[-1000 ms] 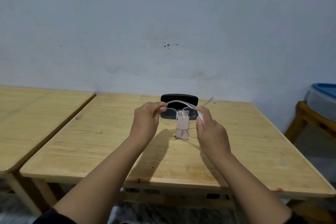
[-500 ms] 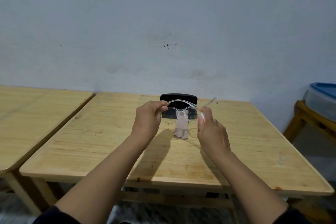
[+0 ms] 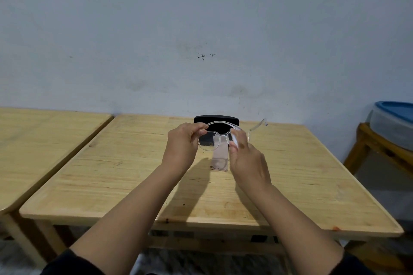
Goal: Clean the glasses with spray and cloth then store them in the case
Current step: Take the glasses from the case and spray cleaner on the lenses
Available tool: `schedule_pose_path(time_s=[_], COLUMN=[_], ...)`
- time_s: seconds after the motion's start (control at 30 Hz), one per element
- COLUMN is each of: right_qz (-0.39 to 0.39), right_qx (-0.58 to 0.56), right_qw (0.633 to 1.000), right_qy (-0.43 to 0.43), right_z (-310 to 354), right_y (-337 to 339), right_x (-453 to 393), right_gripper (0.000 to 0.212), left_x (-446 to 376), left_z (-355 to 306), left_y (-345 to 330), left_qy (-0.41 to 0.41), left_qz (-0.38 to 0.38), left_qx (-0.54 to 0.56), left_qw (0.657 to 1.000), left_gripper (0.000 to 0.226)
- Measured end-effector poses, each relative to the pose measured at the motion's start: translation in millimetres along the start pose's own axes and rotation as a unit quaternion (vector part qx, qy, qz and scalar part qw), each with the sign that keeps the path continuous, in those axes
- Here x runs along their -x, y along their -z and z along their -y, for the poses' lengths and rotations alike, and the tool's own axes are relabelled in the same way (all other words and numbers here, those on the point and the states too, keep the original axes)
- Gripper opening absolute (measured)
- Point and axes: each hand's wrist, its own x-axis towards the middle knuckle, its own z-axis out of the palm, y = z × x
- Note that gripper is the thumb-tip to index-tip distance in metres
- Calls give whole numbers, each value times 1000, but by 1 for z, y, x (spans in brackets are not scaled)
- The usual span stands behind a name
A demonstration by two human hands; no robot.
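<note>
1. Pale grey-blue painted wall (image 3: pixel 201 29): fills the upper half of the view; small dark specks near its centre.
2. Light wooden rectangular table (image 3: pixel 111 185): stands against the wall. A second light wooden table (image 3: pixel 33 140) stands just beside it on the left, with a narrow gap between them.
3. Clear plastic storage tub with blue lid (image 3: pixel 393 123): at the right edge, resting on a wooden stand (image 3: pixel 366 147), well apart from the work area.
4. Left hand (image 3: pixel 182 147): raised above the main table; thumb and fingers pinch the left end of the transparent round-lens plastic glasses (image 3: pixel 210 140) at the hinge.
5. Right hand (image 3: pixel 248 163): raised opposite; fingers curl round a small white object (image 3: pixel 235 140) held against the right lens. Whether this is the spray cannot be told. This hand hides the right lens.
6. Glasses: held in the air between both hands, above the table's far centre, lenses upright. The right temple arm is unfolded and points away to the right.
7. Black oblong glasses case (image 3: pixel 216 119): lies on the table at the wall, directly behind the glasses; seen partly through the frame.
8. Pinkish-beige folded cleaning cloth (image 3: pixel 220 161): lies flat on the table in front of the case, under the glasses, untouched by either hand.
</note>
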Motion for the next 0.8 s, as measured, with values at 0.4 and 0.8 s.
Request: schedule_pose_path(time_s=[0.4, 0.8], right_qz=[35, -75], right_qx=[-29, -283], right_qw=[999, 942], right_qy=[-16, -164], right_z=[18, -6], right_y=[-9, -1], right_x=[-5, 9], right_gripper=[27, 23], left_x=[-1, -6], left_z=[-4, 7], left_y=[4, 20], left_qy=[10, 67], left_qz=[1, -32], left_qx=[15, 75], left_qw=[1000, 994], left_gripper=[19, 19])
